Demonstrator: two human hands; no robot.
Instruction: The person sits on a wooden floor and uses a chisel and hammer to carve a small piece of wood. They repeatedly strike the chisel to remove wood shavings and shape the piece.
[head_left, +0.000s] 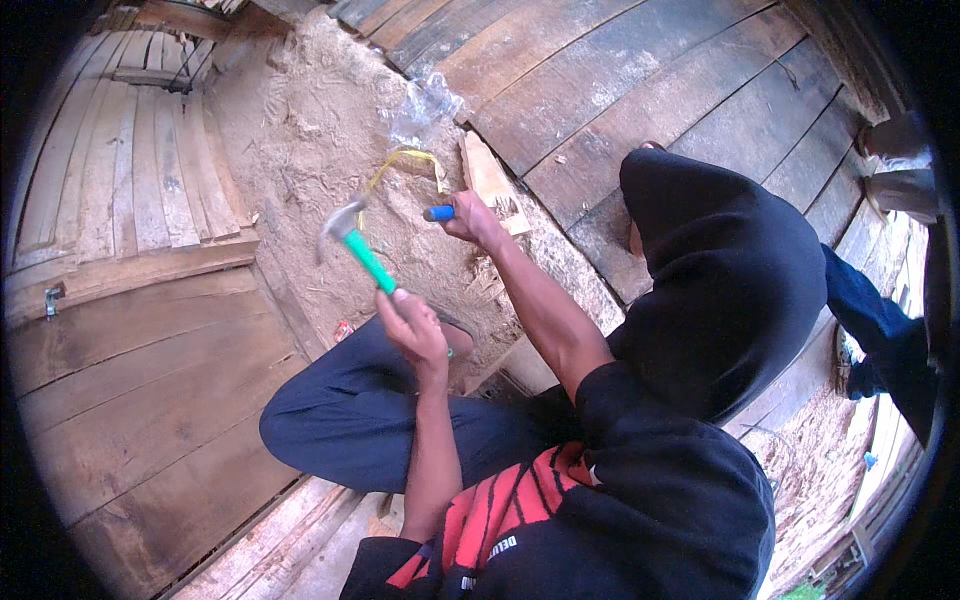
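My left hand (415, 328) grips the green handle of a claw hammer (350, 235), whose metal head is raised over the sawdust. My right hand (472, 216) is further out and holds a blue-handled tool (438, 213), pointing left, next to a short pale wood block (487, 178). A yellow strap (405, 160) loops on the sawdust just beyond the tool. Both forearms reach up from my black and red shirt at the lower edge. My dark blue trouser leg (340, 420) lies under the left arm.
Sawdust (300, 130) covers the ground between a worn plank panel (130, 380) on the left and dark planks (640, 70) at the upper right. A crumpled clear plastic bag (425, 103) lies beyond the strap. A leg in blue trousers (875, 325) shows at the right edge.
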